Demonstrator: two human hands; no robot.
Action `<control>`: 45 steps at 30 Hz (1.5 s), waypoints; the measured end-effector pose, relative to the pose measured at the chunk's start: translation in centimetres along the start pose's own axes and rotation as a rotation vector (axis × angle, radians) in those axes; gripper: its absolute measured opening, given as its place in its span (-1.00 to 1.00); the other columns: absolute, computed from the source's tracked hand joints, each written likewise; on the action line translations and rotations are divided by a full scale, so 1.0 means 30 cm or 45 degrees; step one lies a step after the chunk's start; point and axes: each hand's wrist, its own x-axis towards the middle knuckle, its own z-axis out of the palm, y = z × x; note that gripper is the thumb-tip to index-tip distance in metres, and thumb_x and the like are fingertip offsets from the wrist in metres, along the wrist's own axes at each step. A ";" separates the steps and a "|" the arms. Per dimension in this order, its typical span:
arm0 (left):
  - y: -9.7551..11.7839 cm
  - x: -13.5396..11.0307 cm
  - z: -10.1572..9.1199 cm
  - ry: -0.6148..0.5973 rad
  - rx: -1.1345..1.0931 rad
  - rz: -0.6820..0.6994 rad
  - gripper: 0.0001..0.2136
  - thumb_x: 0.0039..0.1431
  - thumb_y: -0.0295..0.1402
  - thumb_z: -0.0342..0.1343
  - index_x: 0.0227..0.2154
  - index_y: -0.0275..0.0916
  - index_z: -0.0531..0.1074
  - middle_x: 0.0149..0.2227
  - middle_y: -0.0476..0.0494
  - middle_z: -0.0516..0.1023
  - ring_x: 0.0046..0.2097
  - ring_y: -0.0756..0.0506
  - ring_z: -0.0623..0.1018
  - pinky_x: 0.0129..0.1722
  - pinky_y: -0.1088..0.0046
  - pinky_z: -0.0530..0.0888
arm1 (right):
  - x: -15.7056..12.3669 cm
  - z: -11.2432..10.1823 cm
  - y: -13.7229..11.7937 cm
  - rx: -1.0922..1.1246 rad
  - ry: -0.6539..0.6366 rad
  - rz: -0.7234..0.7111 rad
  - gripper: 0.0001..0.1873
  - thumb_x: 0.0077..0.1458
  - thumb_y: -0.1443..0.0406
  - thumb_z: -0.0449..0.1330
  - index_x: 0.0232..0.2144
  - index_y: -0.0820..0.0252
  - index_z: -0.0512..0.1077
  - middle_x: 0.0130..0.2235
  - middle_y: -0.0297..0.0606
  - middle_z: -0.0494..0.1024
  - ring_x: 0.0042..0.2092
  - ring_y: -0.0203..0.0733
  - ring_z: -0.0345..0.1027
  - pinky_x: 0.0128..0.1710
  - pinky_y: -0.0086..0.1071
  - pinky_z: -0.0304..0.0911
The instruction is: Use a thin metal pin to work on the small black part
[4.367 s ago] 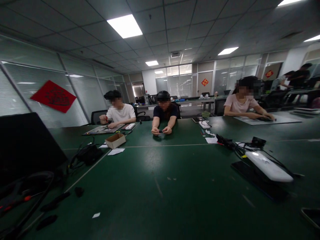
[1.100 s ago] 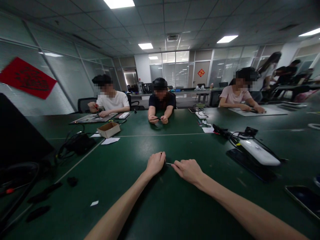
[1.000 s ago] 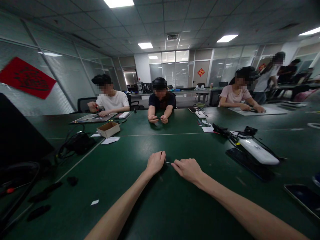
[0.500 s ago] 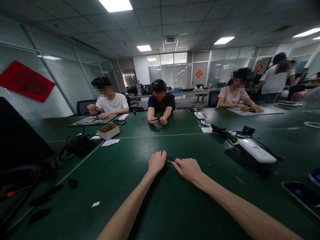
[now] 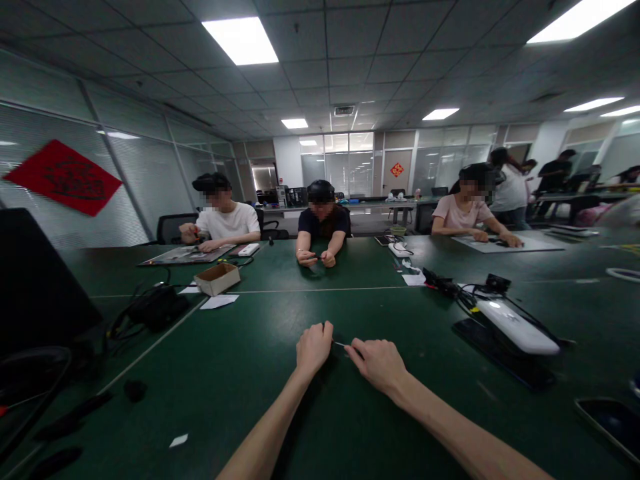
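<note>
Both my arms reach out over a dark green table (image 5: 280,393). My left hand (image 5: 313,347) is curled into a loose fist. My right hand (image 5: 377,363) is closed in a pinch beside it. A thin, pale, short strip (image 5: 340,344) spans the small gap between the two hands, and each hand pinches one end of it. What the strip is I cannot make out.
Three people sit across the table, one (image 5: 321,227) straight ahead. A small cardboard box (image 5: 217,278) and black cables (image 5: 155,307) lie at the left, a white device (image 5: 515,327) with wires and a dark phone (image 5: 607,420) at the right. Black bits (image 5: 133,390) lie near left.
Several seconds ago no hands were in view; now both are out on the table pinching the strip. Over the last second they stay together while the view tilts upward.
</note>
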 end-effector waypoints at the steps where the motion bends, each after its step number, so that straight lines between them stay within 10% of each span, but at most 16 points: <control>1: -0.001 0.001 0.000 0.000 -0.018 0.006 -0.48 0.23 -0.07 -0.33 -0.50 -0.23 0.47 -0.43 -0.22 0.52 -0.34 -0.16 0.48 -0.30 0.39 0.32 | 0.000 0.001 0.002 0.018 0.000 -0.010 -0.50 0.29 0.06 -0.27 -0.32 0.13 0.39 -0.47 -0.30 0.46 -0.49 -0.33 0.34 -0.49 -0.50 0.15; 45: -0.024 0.001 -0.003 -0.041 -0.143 0.070 -0.46 0.25 -0.04 -0.36 -0.51 -0.18 0.46 -0.43 -0.08 0.52 -0.35 -0.09 0.46 -0.35 0.47 0.24 | 0.007 0.015 0.016 0.135 0.035 -0.020 -0.52 0.29 0.07 -0.26 -0.32 0.12 0.38 -0.50 -0.34 0.42 -0.54 -0.37 0.24 -0.52 -0.50 0.12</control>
